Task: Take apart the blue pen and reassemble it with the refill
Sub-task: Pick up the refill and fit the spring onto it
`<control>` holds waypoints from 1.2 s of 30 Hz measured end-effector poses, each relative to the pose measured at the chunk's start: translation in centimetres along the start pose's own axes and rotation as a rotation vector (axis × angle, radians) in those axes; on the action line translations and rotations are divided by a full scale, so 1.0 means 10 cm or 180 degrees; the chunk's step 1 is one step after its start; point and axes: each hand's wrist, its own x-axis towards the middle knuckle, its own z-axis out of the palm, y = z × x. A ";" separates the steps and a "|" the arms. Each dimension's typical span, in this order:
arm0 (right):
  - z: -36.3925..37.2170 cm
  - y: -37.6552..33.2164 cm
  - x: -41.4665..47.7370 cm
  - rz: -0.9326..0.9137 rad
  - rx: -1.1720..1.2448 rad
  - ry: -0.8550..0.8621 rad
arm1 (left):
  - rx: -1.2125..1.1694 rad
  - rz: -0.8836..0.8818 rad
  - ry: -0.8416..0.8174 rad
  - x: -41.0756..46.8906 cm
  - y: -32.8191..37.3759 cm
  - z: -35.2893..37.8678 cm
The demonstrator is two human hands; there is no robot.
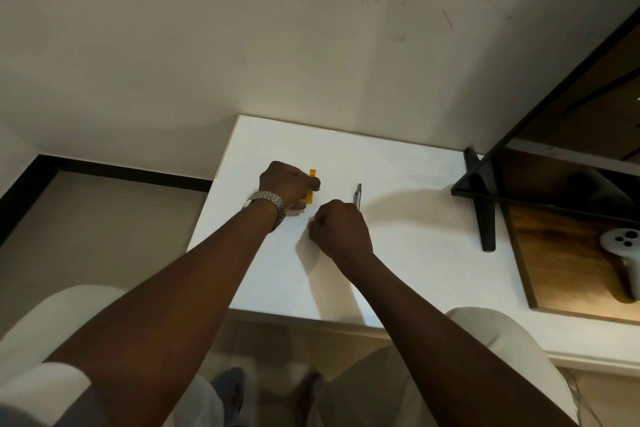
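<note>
A slim grey pen (358, 196) lies on the white table (415, 236), pointing away from me. Its near end is hidden behind the knuckles of my right hand (341, 232). That hand is a closed fist resting on the table, and I cannot tell whether it touches the pen. My left hand (287, 185), with a metal watch (268, 203) on the wrist, is closed over a small yellow-orange object (312, 174). The object's ends stick out above and below the fingers. No blue pen part shows.
A black monitor stand foot (483, 204) and the dark screen edge (540, 135) stand at the table's right. Beyond them, a white controller (623, 250) lies on a wooden surface. The wall runs along the table's far edge. My knees are below the near edge.
</note>
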 end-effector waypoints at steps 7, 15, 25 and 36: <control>-0.02 0.05 0.01 0.0229 0.0263 -0.0131 | -0.0877 -0.0488 -0.0372 0.00 0.01 -0.03; -0.40 0.11 0.03 0.0450 0.2779 0.0034 | -0.1601 -0.0801 -0.0961 -0.06 -0.08 -0.19; -0.49 0.05 -0.04 0.0456 0.3692 0.0100 | -0.2159 -0.0618 -0.0954 -0.12 -0.07 -0.20; -0.51 -0.01 -0.05 0.0389 0.3906 0.0401 | -0.2461 -0.0426 -0.0821 -0.19 -0.02 -0.21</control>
